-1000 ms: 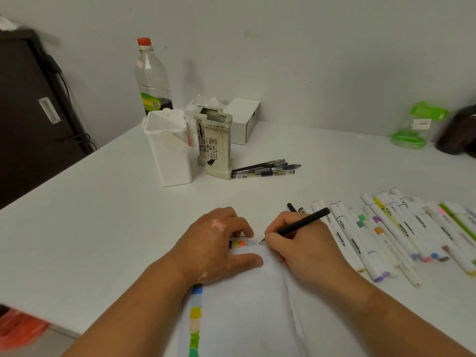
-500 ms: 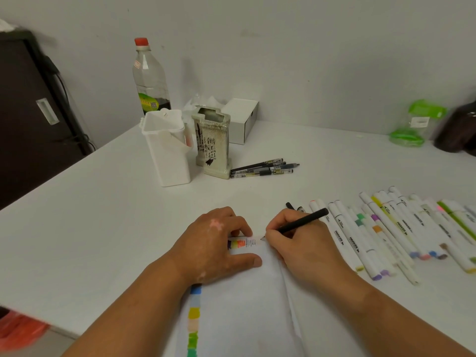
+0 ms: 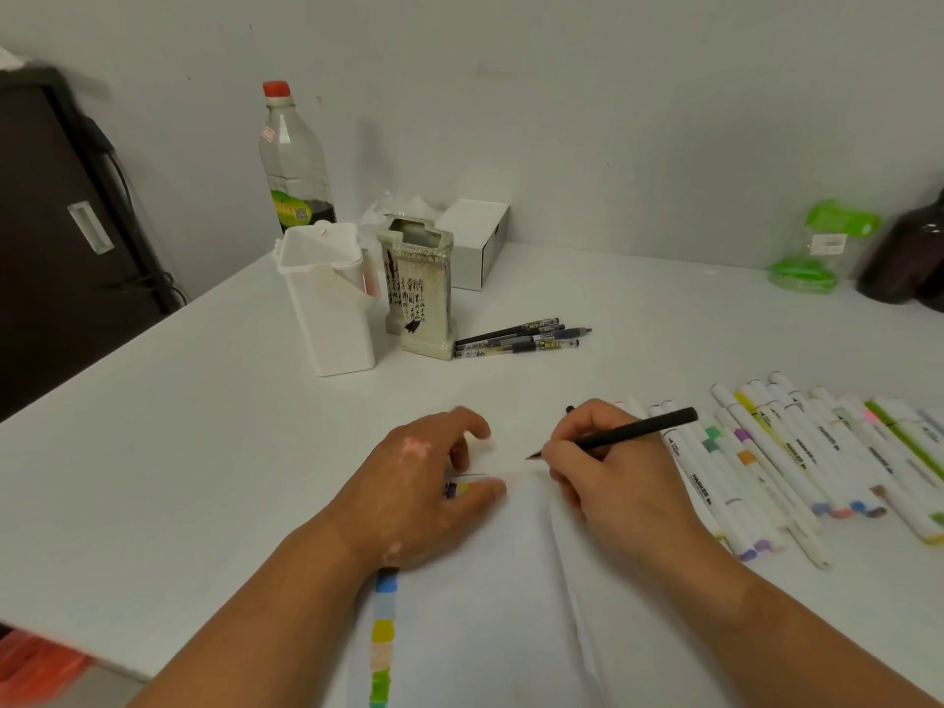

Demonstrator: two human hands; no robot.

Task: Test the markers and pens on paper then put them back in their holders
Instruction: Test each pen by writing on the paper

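Since a second ago the right hand [image 3: 608, 482] has drawn the black pen [image 3: 628, 432] back a little, so its tip now points just past the top edge of the paper [image 3: 475, 605] rather than sitting on the scribbled lines there. The left hand's forefinger has also risen off the sheet and shows blurred.

Right-hand fingers [image 3: 554, 452] pinch the pen low on its barrel, and the barrel slants up and to the right over the knuckles. The left hand [image 3: 419, 482] holds nothing: its thumb lies flat on the top of the paper and the other fingers arch loosely above it. A column of colour swatches [image 3: 383, 631] runs down the left margin of the sheet, partly under that wrist.

To the right, a row of white markers [image 3: 786, 452] lies side by side on the bench [image 3: 204, 426], coloured ends towards the near edge. Further back a white plastic holder [image 3: 332, 309] stands just beside a ceramic holder with black calligraphy [image 3: 421, 298], and a few gel pens [image 3: 521, 339] lie flat on the bench touching the base of the ceramic one.

Behind the holders stand a clear bottle with a red cap [image 3: 293, 161] and a white box [image 3: 477, 242] against the wall, with a green packet [image 3: 812, 247] far right
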